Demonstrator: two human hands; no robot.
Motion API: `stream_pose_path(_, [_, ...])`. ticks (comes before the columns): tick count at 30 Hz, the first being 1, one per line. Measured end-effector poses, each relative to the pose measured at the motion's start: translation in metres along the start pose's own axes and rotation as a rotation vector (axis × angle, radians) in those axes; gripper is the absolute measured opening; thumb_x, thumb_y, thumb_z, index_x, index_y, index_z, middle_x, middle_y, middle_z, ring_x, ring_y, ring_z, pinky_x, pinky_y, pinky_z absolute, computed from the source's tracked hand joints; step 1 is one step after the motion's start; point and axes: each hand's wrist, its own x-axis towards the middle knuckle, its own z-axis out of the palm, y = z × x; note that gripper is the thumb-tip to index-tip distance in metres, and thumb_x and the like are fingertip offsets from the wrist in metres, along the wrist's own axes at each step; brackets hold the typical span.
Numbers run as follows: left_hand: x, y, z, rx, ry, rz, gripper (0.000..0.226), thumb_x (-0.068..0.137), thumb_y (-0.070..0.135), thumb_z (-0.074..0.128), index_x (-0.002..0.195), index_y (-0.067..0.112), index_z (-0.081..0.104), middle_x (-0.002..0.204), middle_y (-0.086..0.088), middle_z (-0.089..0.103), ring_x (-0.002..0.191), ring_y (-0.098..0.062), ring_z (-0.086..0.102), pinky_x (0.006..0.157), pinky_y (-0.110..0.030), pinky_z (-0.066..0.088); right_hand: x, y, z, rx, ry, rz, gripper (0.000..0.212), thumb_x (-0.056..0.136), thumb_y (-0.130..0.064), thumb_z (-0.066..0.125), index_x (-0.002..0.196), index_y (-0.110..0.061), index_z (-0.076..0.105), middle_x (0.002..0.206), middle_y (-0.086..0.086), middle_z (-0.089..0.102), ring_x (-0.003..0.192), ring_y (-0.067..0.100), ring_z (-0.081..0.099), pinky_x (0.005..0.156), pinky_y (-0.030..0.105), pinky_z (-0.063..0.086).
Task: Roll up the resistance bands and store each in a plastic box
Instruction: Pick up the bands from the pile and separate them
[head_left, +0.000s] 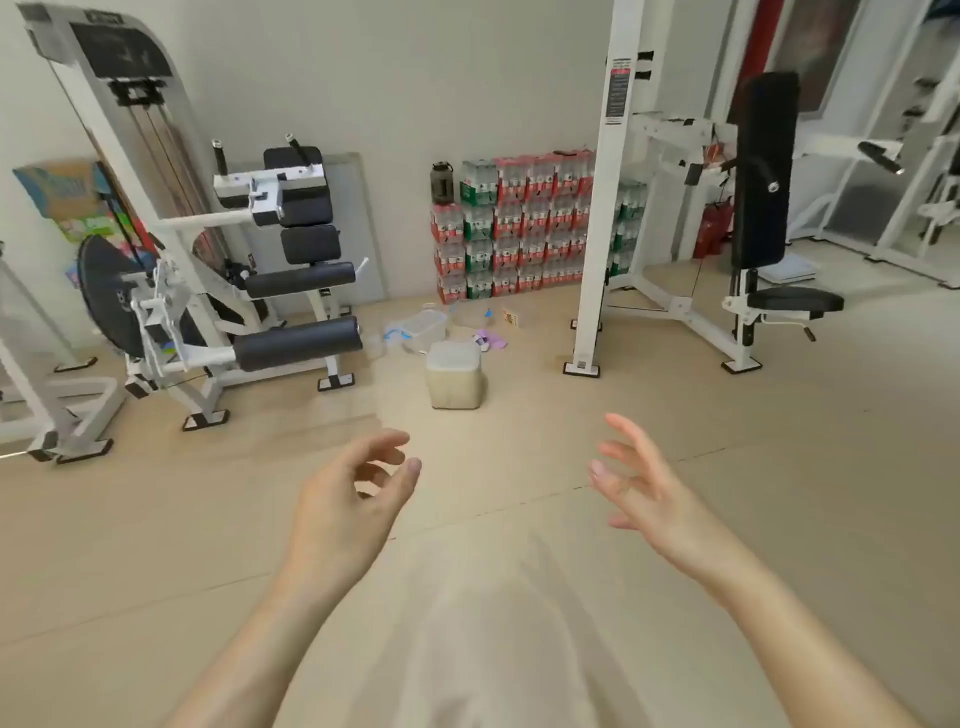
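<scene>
You see a tan floor (779, 467), black pads (298, 343) on white machines (171, 291), and red and green bottle packs (514, 228).

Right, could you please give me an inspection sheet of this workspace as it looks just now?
Surface: beige floor with thin seams across it.
Job's things: clear plastic boxes on the floor near the far wall, with a purple band beside them; too small to tell whether it is rolled.
Clutter: translucent lidded tub stands in front of the boxes.
Grippers: left hand and right hand are raised, fingers relaxed, holding nothing.
Cables: nothing seen on the floor.
Surroundings: leg machine on the left, white frame machine on the right, stacked bottle packs against the wall.
</scene>
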Motion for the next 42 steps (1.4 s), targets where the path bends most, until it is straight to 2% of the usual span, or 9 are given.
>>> stream_pose_path(4, [0.113,0.001,0.025,-0.206,-0.033,-0.085,0.016,0.092,0.012,0.057,0.084,0.019,0.069,0.066,0.001,0.068,0.055,-0.006,0.057,0.055,-0.016,0.045,0.113,-0.001,-0.017,0.168,0.102,0.074,0.039,0.090,-0.030,0.058,0.128,-0.027,0.049,0.112,0.001,0.066,0.093,0.013,0.067,0.077,0.030,0.054])
stream_pose_path(9, [0.245,-0.023,0.038,-0.193,-0.057,-0.160,0.027,0.087,-0.002,0.053,0.086,0.021,0.069,0.073,0.002,0.068,0.061,-0.006,0.057,0.057,-0.016,0.044,0.258,-0.005,-0.015,0.132,0.121,0.095,0.018,0.093,-0.011,0.055,0.108,-0.015,0.064,0.089,0.007,0.072,0.077,0.017,0.068,0.069,0.027,0.051])
stream_pose_path(16, [0.446,-0.109,0.061,0.031,-0.143,-0.147,0.019,0.090,0.012,0.052,0.087,0.023,0.068,0.072,0.002,0.069,0.059,-0.008,0.056,0.054,-0.013,0.043,0.478,-0.009,0.015,-0.102,0.060,0.076,0.011,0.091,-0.013,0.060,0.098,-0.018,0.067,0.097,0.007,0.070,0.090,0.020,0.065,0.077,0.031,0.050])
stream_pose_path(20, [0.575,-0.162,0.078,0.187,-0.173,-0.114,0.032,0.087,0.004,0.049,0.092,0.031,0.064,0.078,0.007,0.065,0.069,-0.011,0.057,0.053,-0.008,0.039,0.603,-0.019,0.047,-0.114,0.045,0.092,0.006,0.089,-0.032,0.061,0.093,-0.032,0.065,0.102,-0.018,0.064,0.097,0.001,0.060,0.084,0.030,0.050])
stream_pose_path(24, [0.704,-0.182,0.109,0.192,-0.224,-0.113,0.035,0.084,0.003,0.049,0.094,0.033,0.064,0.090,0.013,0.063,0.081,-0.005,0.057,0.059,-0.009,0.038,0.719,-0.031,0.062,-0.037,0.071,0.184,0.011,0.090,-0.047,0.052,0.095,-0.039,0.058,0.106,-0.021,0.058,0.102,0.000,0.055,0.083,0.030,0.051])
stream_pose_path(28, [0.819,-0.197,0.146,0.195,-0.329,-0.083,0.031,0.089,0.009,0.049,0.096,0.036,0.062,0.082,0.008,0.066,0.069,-0.010,0.056,0.056,-0.019,0.042,0.827,-0.019,0.059,0.030,0.124,0.265,0.013,0.091,-0.052,0.049,0.093,-0.042,0.057,0.111,-0.018,0.058,0.109,0.007,0.054,0.090,0.035,0.051])
stream_pose_path(31, [0.904,-0.215,0.178,0.279,-0.309,-0.022,0.036,0.086,0.003,0.047,0.094,0.035,0.063,0.083,0.009,0.064,0.069,-0.006,0.055,0.060,-0.022,0.041,0.914,0.005,0.053,-0.003,0.182,0.272,0.021,0.091,-0.046,0.053,0.104,-0.032,0.061,0.107,-0.012,0.061,0.108,0.012,0.057,0.091,0.036,0.051])
stream_pose_path(36, [1.033,-0.254,0.242,0.379,-0.286,0.049,0.028,0.086,0.006,0.055,0.101,0.028,0.066,0.090,0.014,0.061,0.076,0.001,0.054,0.073,-0.024,0.038,1.078,0.055,0.034,-0.362,0.184,0.151,0.047,0.085,-0.037,0.065,0.128,-0.023,0.052,0.120,-0.004,0.056,0.104,0.011,0.054,0.083,0.018,0.036])
stream_pose_path(42, [1.156,-0.305,0.294,0.564,-0.358,0.092,0.031,0.089,0.031,0.057,0.120,0.030,0.056,0.119,0.009,0.060,0.109,-0.019,0.054,0.086,-0.035,0.047,1.232,0.069,0.027,-0.892,-0.023,0.032,0.078,0.079,-0.048,0.063,0.144,-0.033,0.023,0.149,-0.001,0.026,0.136,0.024,0.026,0.103,0.037,0.033])
